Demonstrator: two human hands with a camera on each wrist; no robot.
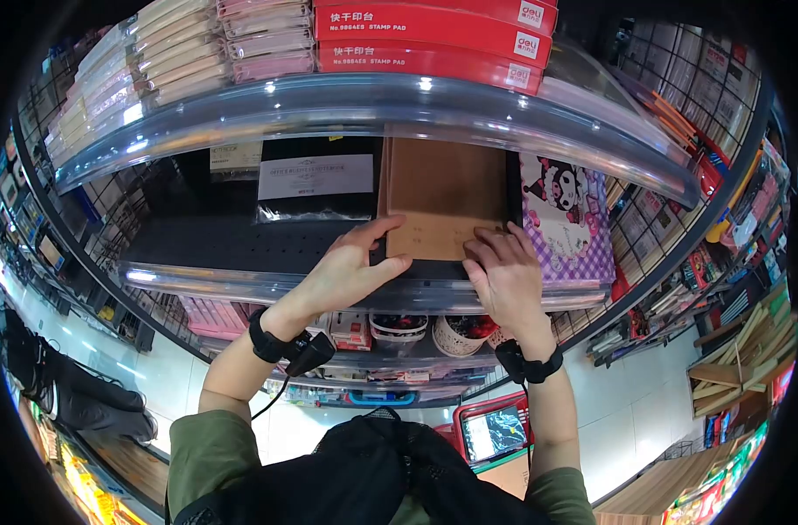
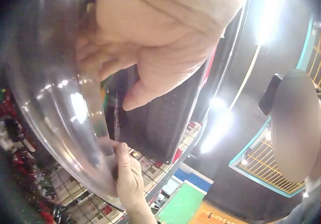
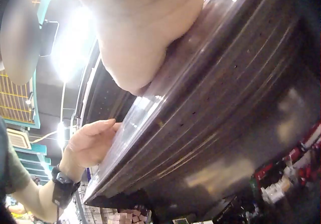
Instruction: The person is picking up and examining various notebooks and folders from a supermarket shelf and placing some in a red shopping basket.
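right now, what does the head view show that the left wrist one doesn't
Only the head view shows the red stamp pad boxes, the purple checked item with a cartoon on it, and the red basket on the floor.

Only the left wrist view shows the bright ceiling lights and the yellow grille overhead.

Both show the left hand, the right hand and a clear shelf edge.

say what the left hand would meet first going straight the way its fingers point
Probably the flat brown item, at its near left edge; the left hand's fingertips look right at it, though contact is unclear.
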